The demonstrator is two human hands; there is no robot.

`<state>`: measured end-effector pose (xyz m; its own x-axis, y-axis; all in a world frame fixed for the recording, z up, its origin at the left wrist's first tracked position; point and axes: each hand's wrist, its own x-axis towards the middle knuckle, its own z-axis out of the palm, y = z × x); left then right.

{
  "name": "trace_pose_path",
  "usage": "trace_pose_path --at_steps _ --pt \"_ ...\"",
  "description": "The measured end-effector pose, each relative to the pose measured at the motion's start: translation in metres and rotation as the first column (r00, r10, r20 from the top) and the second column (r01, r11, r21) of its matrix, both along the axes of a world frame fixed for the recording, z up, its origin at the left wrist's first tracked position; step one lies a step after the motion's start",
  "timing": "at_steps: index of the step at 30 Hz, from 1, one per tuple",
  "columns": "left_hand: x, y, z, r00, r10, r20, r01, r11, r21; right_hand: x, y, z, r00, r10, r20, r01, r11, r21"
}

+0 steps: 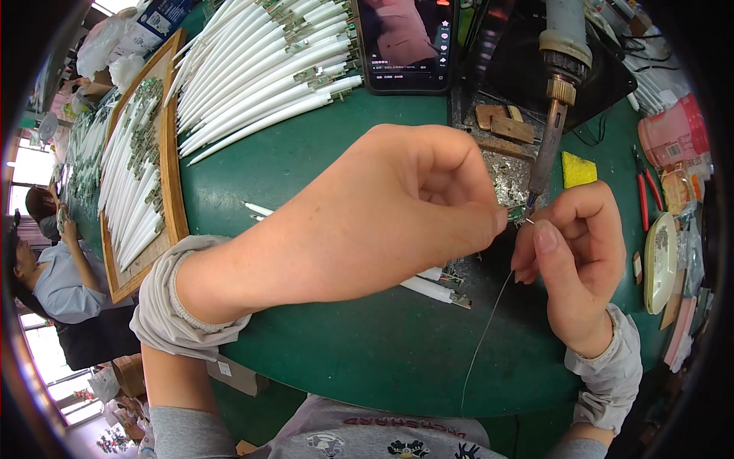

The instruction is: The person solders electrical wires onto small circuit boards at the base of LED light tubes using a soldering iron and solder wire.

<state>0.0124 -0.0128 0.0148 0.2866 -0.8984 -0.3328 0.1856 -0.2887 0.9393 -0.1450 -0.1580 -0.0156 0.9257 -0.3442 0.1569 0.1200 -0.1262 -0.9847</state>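
Observation:
My left hand [413,210] reaches across the table with thumb and forefinger pinched on a small green circuit board [518,213], mostly hidden by the fingers. Just above the board is the tip of a soldering iron [544,153] that points downward. Close by on the right, my right hand [573,260] is closed on a thin solder wire [489,321]. One end of the wire sticks out toward the board, while its length hangs down toward my lap. Under my left forearm lie white tapered sticks [428,288] with small circuit boards on their ends.
White sticks with boards [260,76] lie fanned at the back left, beside a wooden-framed tray [174,153] of more. A phone [407,46] stands at the back. Rightward are a yellow sponge [579,170], red-handled pliers [644,191] and a pale dish [660,264]. Another person [65,279] sits far left.

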Motion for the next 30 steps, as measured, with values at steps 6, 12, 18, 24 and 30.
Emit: trace_pose_path --at_steps 6,12,18,24,30 --pt "-0.003 0.0 -0.005 0.992 0.003 0.125 0.015 0.989 -0.145 0.002 0.002 -0.001 1.0 -0.009 0.026 0.009 1.0 0.013" --pt "-0.003 0.0 -0.006 0.992 0.006 0.127 0.017 0.984 -0.179 0.003 0.004 0.0 0.999 -0.034 0.033 0.033 0.999 0.024" --pt "0.001 0.002 0.001 0.999 0.009 0.045 -0.006 0.997 -0.077 0.002 0.0 -0.005 0.998 -0.023 0.063 0.024 1.0 -0.014" --pt "0.001 0.002 0.001 1.0 -0.009 0.029 0.008 0.999 0.048 0.002 -0.003 -0.009 0.998 -0.012 0.067 0.013 1.0 -0.013" --pt "0.002 0.001 0.0 0.999 -0.03 0.013 0.03 0.999 0.044 0.003 -0.006 -0.013 0.997 -0.038 0.068 0.04 0.998 -0.039"
